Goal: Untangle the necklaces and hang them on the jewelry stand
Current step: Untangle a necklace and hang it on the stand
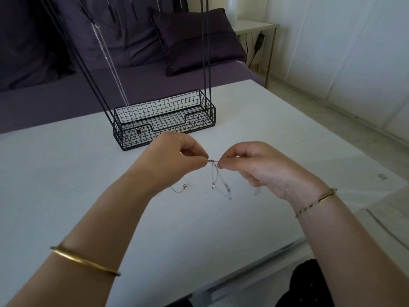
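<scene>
Silver chain [111,69] hangs on the jewelry stand [132,139] (one done, it seems). Left hand [177,156] and right hand [250,165] pinch the tangled necklaces [212,161], not yet separated.

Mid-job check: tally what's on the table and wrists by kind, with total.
Jewelry stand: 1
Hung necklace: 1
Tangled chain bundle, pinched by left hand and right hand: 1 (strands uncountable)
Bracelets: 2, left bangle and right bangle
Total: 5

One black wire jewelry stand [137,138]; one silver necklace [110,63] hanging on it; in front of it, perhaps two tangled necklaces [218,180]; behind it, two purple pillows [194,41].
</scene>
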`<state>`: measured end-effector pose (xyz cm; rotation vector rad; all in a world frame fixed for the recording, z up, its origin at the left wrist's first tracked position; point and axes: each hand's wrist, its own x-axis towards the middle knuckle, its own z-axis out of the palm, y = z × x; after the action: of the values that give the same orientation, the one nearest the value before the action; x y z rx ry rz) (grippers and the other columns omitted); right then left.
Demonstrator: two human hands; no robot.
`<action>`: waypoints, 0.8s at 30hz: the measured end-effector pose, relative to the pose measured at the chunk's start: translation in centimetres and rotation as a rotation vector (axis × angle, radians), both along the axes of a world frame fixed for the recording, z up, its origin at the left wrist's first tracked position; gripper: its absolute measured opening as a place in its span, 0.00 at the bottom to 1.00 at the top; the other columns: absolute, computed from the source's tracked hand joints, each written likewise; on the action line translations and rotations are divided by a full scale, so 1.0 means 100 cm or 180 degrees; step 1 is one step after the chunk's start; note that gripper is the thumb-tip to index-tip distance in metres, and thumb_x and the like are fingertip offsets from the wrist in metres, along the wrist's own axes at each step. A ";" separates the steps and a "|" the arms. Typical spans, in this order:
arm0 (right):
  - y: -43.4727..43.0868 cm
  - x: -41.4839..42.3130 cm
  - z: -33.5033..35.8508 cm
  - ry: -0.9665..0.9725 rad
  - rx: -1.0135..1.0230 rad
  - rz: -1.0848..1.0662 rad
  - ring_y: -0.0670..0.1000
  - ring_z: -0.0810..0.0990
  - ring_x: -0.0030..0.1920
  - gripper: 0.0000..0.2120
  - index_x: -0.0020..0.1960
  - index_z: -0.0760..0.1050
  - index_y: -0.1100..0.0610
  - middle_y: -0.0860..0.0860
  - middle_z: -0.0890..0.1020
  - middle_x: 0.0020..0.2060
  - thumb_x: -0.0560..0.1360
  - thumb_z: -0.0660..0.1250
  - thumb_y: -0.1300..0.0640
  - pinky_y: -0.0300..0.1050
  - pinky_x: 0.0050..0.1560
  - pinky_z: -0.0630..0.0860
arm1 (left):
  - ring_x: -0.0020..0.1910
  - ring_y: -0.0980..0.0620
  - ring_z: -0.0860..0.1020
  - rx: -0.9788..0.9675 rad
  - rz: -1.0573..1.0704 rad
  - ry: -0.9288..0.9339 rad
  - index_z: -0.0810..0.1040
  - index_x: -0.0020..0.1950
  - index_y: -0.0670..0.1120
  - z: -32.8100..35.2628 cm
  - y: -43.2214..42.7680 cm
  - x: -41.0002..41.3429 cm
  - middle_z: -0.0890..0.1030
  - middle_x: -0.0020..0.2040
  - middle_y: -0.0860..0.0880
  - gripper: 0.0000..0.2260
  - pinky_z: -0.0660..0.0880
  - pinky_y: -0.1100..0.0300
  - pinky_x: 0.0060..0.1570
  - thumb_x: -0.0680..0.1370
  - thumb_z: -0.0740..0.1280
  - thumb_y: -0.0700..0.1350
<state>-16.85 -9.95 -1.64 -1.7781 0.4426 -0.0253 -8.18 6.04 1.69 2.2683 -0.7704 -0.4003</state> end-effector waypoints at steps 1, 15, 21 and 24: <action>-0.002 0.000 0.001 -0.0052 0.0011 -0.0001 0.43 0.60 0.21 0.04 0.39 0.79 0.56 0.44 0.64 0.20 0.73 0.70 0.59 0.37 0.25 0.55 | 0.29 0.56 0.72 0.0002 -0.0037 -0.0049 0.83 0.42 0.53 0.001 0.001 0.000 0.81 0.36 0.54 0.02 0.70 0.67 0.29 0.73 0.71 0.47; -0.001 -0.001 0.008 -0.0279 0.0278 -0.0163 0.46 0.57 0.23 0.08 0.45 0.81 0.59 0.47 0.64 0.21 0.77 0.62 0.61 0.37 0.23 0.53 | 0.20 0.58 0.60 -0.0493 0.0064 0.0052 0.82 0.42 0.52 -0.001 -0.005 0.000 0.61 0.19 0.57 0.04 0.63 0.62 0.30 0.74 0.72 0.43; 0.002 -0.005 0.005 -0.0013 0.0348 0.0372 0.46 0.54 0.20 0.11 0.53 0.80 0.56 0.47 0.62 0.18 0.78 0.60 0.63 0.34 0.22 0.52 | 0.28 0.54 0.63 -0.0845 0.0127 0.0373 0.82 0.43 0.50 0.001 -0.008 -0.003 0.66 0.27 0.53 0.03 0.63 0.63 0.29 0.75 0.70 0.42; 0.006 -0.006 0.007 -0.0027 0.0320 0.0701 0.45 0.56 0.19 0.07 0.51 0.80 0.56 0.47 0.63 0.17 0.77 0.64 0.60 0.34 0.21 0.54 | 0.24 0.58 0.64 -0.0959 0.0177 0.0534 0.82 0.43 0.49 0.001 -0.009 -0.003 0.69 0.27 0.53 0.04 0.64 0.63 0.30 0.76 0.68 0.42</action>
<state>-17.41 -9.37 -0.92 -1.7178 0.2356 0.1420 -8.51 5.17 1.76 1.9433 -0.6339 -0.4127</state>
